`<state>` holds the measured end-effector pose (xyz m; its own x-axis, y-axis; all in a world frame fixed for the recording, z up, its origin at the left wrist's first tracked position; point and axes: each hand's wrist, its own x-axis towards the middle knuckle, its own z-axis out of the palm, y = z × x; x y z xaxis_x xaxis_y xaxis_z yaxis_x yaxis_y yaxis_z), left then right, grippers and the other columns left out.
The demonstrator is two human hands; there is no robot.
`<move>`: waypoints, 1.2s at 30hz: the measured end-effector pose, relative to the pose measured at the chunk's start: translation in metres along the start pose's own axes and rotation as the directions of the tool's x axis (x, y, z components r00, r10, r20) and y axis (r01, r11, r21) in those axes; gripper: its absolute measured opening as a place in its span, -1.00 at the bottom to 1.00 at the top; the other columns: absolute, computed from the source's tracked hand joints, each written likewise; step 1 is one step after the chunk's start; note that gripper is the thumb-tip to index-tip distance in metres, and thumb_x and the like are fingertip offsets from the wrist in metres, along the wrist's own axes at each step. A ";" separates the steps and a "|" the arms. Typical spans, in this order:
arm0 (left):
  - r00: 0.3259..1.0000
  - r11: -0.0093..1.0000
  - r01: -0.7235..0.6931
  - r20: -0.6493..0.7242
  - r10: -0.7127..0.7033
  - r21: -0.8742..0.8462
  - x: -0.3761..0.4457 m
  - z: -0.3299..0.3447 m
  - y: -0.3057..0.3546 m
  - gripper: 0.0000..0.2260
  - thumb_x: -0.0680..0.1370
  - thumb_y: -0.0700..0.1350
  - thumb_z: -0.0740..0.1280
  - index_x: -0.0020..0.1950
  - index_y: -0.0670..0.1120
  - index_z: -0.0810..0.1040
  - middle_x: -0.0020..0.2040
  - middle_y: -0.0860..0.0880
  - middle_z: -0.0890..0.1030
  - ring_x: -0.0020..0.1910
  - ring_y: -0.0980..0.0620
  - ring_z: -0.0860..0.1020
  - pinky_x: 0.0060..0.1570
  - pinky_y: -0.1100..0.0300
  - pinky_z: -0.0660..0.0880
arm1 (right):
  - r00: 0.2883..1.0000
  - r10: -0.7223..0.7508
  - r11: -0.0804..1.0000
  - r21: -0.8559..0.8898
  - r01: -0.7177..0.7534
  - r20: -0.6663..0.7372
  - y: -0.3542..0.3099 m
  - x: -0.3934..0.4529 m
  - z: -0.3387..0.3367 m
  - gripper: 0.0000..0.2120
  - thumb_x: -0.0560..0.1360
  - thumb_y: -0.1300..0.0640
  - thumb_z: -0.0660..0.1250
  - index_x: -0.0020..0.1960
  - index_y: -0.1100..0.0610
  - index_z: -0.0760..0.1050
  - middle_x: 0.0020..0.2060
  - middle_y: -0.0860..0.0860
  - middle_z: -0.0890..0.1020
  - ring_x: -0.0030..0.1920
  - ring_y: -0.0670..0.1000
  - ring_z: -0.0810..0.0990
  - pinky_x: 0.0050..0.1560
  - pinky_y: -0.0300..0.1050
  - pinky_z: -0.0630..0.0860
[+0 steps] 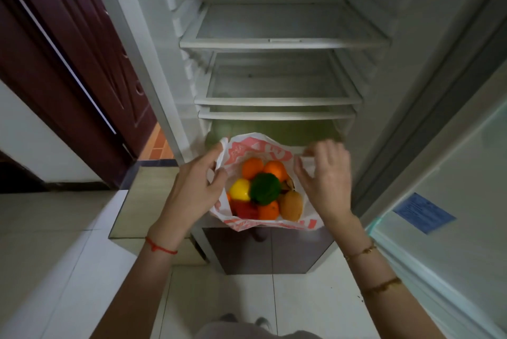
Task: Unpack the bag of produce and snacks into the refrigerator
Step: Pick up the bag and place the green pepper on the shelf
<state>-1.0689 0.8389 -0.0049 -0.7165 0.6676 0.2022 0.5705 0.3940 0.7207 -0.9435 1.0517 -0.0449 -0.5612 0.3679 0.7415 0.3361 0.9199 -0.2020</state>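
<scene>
Two hands hold a white and red plastic bag (270, 225) open in front of the open refrigerator (277, 42). The left hand (192, 190) has its thumb and fingers (219, 174) pinched on the bag's left rim, the plastic folded over them. The right hand (326, 182) grips the right rim, its fingers (304, 171) curled around a bunched handle; that hand is slightly blurred.

Between the two sets of fingers the bag's mouth gapes, showing the produce inside. Nearest the left fingers sits a yellow pepper (240, 189), with a red piece (245, 210) just below it. A dark green round vegetable (264, 188) lies in the middle, touching the pepper. Two oranges (263, 167) rest at the far side, beyond the fingertips, and a third orange (269, 210) sits at the near side. Closest to the right palm lies a brown oval fruit (290, 205).

Beyond the fingers, the refrigerator's glass shelves (282, 100) stand bare, and its door (452, 174) swings out past the right wrist.
</scene>
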 end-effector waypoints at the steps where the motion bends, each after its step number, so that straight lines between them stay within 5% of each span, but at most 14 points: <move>1: 1.000 1.000 0.008 0.006 -0.008 -0.007 -0.001 0.000 0.001 -0.52 0.62 -0.17 0.23 0.54 0.09 0.31 -0.25 0.10 0.43 -0.49 0.15 0.62 -0.41 0.37 0.52 | 0.993 -0.089 0.994 0.077 0.083 0.082 -0.003 -0.001 0.005 -0.82 0.55 0.05 0.32 -0.10 0.17 0.50 -0.19 0.08 0.54 -0.16 0.08 0.50 -0.15 -0.05 0.46; 3: 1.000 0.999 0.027 0.014 -0.027 -0.027 -0.002 0.001 0.002 -0.52 0.62 -0.17 0.24 0.53 0.09 0.32 -0.24 0.11 0.45 -0.50 0.15 0.62 -0.41 0.38 0.52 | 0.938 -0.135 0.985 0.148 0.091 0.320 -0.010 -0.003 0.020 -0.82 0.54 0.02 0.35 -0.08 0.15 0.54 -0.18 0.08 0.61 -0.20 0.09 0.59 -0.25 -0.05 0.51; 7: 1.000 0.999 0.018 0.016 -0.017 -0.038 -0.003 0.000 0.003 -0.54 0.62 -0.15 0.24 0.52 0.07 0.33 -0.27 0.13 0.45 -0.52 0.14 0.61 -0.38 0.26 0.59 | 0.623 0.160 0.984 -0.069 -0.167 0.766 -0.014 -0.010 0.062 -0.62 0.58 -0.16 0.22 0.03 0.16 0.53 -0.09 0.12 0.64 -0.05 0.13 0.63 -0.12 -0.04 0.53; 11: 0.999 0.998 0.023 0.044 -0.020 -0.060 -0.002 -0.003 0.002 -0.56 0.62 -0.09 0.24 0.51 0.08 0.34 -0.23 0.04 0.52 -0.51 0.10 0.62 -0.36 0.10 0.62 | 0.395 0.377 0.911 -0.258 -0.322 0.838 -0.014 -0.015 0.089 -0.48 0.58 -0.26 0.11 0.15 0.17 0.52 0.04 0.14 0.63 0.07 0.12 0.60 0.07 -0.03 0.51; 14: 0.999 0.999 0.005 0.045 -0.003 -0.049 0.000 -0.003 -0.002 -0.56 0.62 -0.10 0.25 0.50 0.09 0.34 -0.18 -0.09 0.56 -0.49 0.01 0.61 -0.37 0.00 0.60 | 0.305 0.403 0.865 -0.250 -0.436 0.863 -0.016 -0.020 0.097 -0.48 0.60 -0.23 0.11 0.20 0.19 0.52 0.10 0.18 0.62 0.11 0.13 0.59 0.06 -0.07 0.46; 16: 0.998 0.999 -0.002 0.061 0.004 -0.032 0.002 -0.003 -0.004 -0.54 0.62 -0.11 0.25 0.51 0.10 0.32 -0.16 -0.12 0.58 -0.47 -0.04 0.60 -0.38 -0.04 0.59 | 0.269 0.384 0.776 -0.151 -0.612 0.883 -0.020 -0.024 0.103 -0.51 0.62 -0.13 0.17 0.37 0.20 0.40 0.24 0.20 0.56 0.24 0.16 0.53 0.23 -0.03 0.44; 18: 0.996 0.999 -0.007 0.089 0.010 -0.035 0.004 -0.002 -0.006 -0.53 0.62 -0.11 0.25 0.52 0.11 0.30 -0.16 -0.12 0.59 -0.46 -0.05 0.60 -0.38 -0.04 0.59 | 0.250 0.342 0.595 -0.003 -0.804 0.906 -0.025 -0.028 0.108 -0.48 0.63 0.01 0.21 0.51 0.20 0.20 0.40 0.19 0.41 0.39 0.17 0.40 0.38 -0.05 0.33; 21: 0.994 0.999 -0.005 0.110 0.010 -0.043 0.006 -0.001 -0.007 -0.52 0.62 -0.12 0.24 0.53 0.11 0.27 -0.16 -0.13 0.60 -0.46 -0.06 0.61 -0.41 -0.04 0.59 | 0.255 0.287 0.337 0.152 -0.929 0.923 -0.024 -0.032 0.110 -0.42 0.58 0.19 0.31 0.51 0.14 0.12 0.32 0.06 0.37 0.36 0.07 0.37 0.25 -0.16 0.35; 25: 0.992 0.998 0.019 0.122 -0.011 -0.066 0.011 -0.003 -0.005 -0.51 0.63 -0.12 0.25 0.55 0.11 0.26 -0.11 -0.13 0.62 -0.45 -0.05 0.62 -0.41 0.00 0.61 | 0.258 0.321 0.512 0.063 -0.857 0.911 -0.002 -0.022 0.119 -0.22 0.23 -0.07 0.57 0.37 -0.01 0.34 0.20 -0.04 0.52 0.28 0.06 0.50 0.14 -0.09 0.53; 28: 0.994 0.996 0.026 0.109 -0.016 -0.086 0.018 -0.007 -0.004 -0.51 0.63 -0.12 0.25 0.55 0.14 0.25 -0.01 -0.11 0.64 -0.44 -0.01 0.63 -0.42 0.07 0.62 | 0.373 0.314 0.658 0.083 -0.749 0.873 0.006 0.008 0.109 -0.12 0.17 -0.14 0.56 0.39 0.05 0.30 0.24 0.01 0.49 0.26 0.05 0.49 0.27 0.02 0.50; 31: 0.996 0.992 0.000 0.087 0.011 -0.126 0.025 -0.009 -0.002 -0.49 0.63 -0.14 0.24 0.55 0.16 0.23 0.02 -0.08 0.64 -0.46 0.07 0.62 -0.44 0.21 0.59 | 0.556 0.304 0.680 0.233 -0.695 0.773 0.012 0.040 0.086 -0.03 0.19 0.00 0.60 0.47 0.03 0.16 0.27 0.04 0.41 0.26 0.06 0.46 0.24 0.03 0.53; 36: 0.998 0.993 -0.027 0.053 0.033 -0.118 0.029 -0.006 -0.002 -0.50 0.64 -0.14 0.22 0.55 0.17 0.23 0.21 -0.02 0.54 -0.40 0.09 0.64 -0.41 0.29 0.56 | 0.530 0.270 0.721 0.196 -0.665 0.804 0.018 0.053 0.065 -0.01 0.32 0.21 0.57 0.54 -0.02 0.04 0.35 0.11 0.40 0.37 0.15 0.40 0.28 0.06 0.50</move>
<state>-1.0935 0.8539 0.0032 -0.6747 0.7131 0.1905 0.5381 0.2985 0.7883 -1.0162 1.0970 -0.0503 -0.8148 0.5524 -0.1761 0.4669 0.4451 -0.7642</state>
